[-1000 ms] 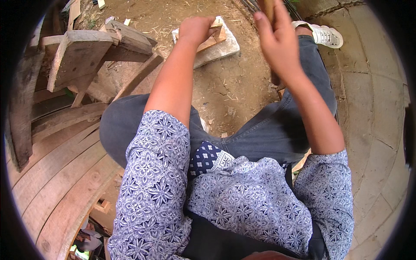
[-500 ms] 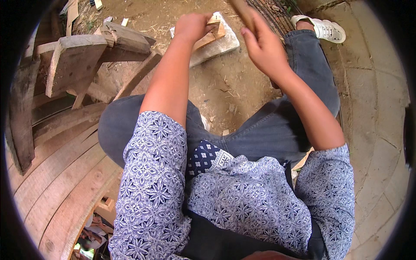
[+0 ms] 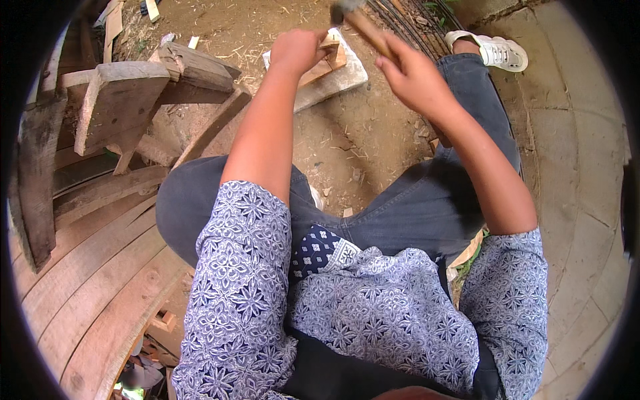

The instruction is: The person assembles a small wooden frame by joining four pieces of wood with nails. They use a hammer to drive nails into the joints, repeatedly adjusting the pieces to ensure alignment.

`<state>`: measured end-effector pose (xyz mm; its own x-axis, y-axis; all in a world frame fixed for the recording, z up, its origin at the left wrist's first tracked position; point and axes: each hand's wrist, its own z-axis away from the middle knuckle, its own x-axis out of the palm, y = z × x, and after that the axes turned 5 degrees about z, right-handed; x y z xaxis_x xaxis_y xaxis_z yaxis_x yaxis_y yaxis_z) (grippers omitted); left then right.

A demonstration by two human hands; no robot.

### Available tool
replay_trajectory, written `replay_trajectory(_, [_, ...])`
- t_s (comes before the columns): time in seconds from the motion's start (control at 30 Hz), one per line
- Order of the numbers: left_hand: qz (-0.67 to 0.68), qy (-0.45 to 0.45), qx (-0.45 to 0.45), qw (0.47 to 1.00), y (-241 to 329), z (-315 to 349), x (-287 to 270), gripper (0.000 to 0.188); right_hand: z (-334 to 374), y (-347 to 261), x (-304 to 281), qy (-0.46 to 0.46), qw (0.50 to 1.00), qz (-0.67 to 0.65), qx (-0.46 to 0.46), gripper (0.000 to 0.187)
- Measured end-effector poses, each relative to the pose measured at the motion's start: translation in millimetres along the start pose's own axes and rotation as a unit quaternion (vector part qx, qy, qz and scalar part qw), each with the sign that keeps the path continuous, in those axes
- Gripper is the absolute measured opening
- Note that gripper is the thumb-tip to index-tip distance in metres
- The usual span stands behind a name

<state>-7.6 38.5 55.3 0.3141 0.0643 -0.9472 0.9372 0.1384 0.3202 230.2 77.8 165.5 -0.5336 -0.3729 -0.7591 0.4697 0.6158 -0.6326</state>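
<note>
My right hand (image 3: 420, 80) is closed around the wooden handle of a hammer (image 3: 369, 31). The hammer's dark head is at the top edge of the view, above and close to the wood. At the far side my left hand (image 3: 297, 51) curls its fingers over a small piece of wood (image 3: 335, 59), its grip partly hidden by the back of the hand. Under that wood lies a pale stone slab (image 3: 351, 77) on the dirt ground. A thin dark mark stands at the wood by my left fingertips, too small to make out.
Rough timber pieces (image 3: 120, 100) are stacked on my left, above long curved planks (image 3: 107, 287). Thin dark rods (image 3: 407, 23) lie at the far right beside my foot in a white shoe (image 3: 503, 53). Concrete paving (image 3: 567, 173) runs along the right.
The hammer has swung down toward the wood, and its head has come into view. My right hand is slightly lower; my left hand stays at the wood.
</note>
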Motion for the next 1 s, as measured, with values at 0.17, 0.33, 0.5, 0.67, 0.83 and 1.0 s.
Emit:
replay_trajectory(0.17, [0.009,-0.031,-0.025,0.999,9.7,2.4,-12.9,0.033,-18.7,-46.8,-33.1,0.059,0.997,-0.048,-0.012,0.032])
replay_trajectory(0.33, [-0.008,-0.021,0.004,1.0,10.0,-2.1,-2.4,0.034,-3.8,2.6,2.2,-0.067,0.996,0.052,0.02,0.039])
replay_trajectory(0.5, [-0.002,-0.041,-0.029,0.999,4.1,7.3,-8.7,0.036,-12.5,-72.4,-32.8,0.073,0.995,-0.069,-0.01,0.035])
replay_trajectory(0.67, [-0.012,-0.019,-0.002,1.0,17.4,0.0,-2.9,0.031,8.9,2.1,20.4,-0.011,0.999,0.039,-0.002,0.038])
replay_trajectory(0.83, [0.038,-0.007,-0.012,0.999,0.6,10.3,-6.9,0.028,-10.0,-56.2,-26.6,0.041,0.996,-0.078,-0.003,0.044])
replay_trajectory(1.0, [0.01,-0.024,-0.008,1.0,12.2,1.1,-5.4,0.031,5.0,-28.0,2.3,0.108,0.994,-0.001,0.001,0.046])
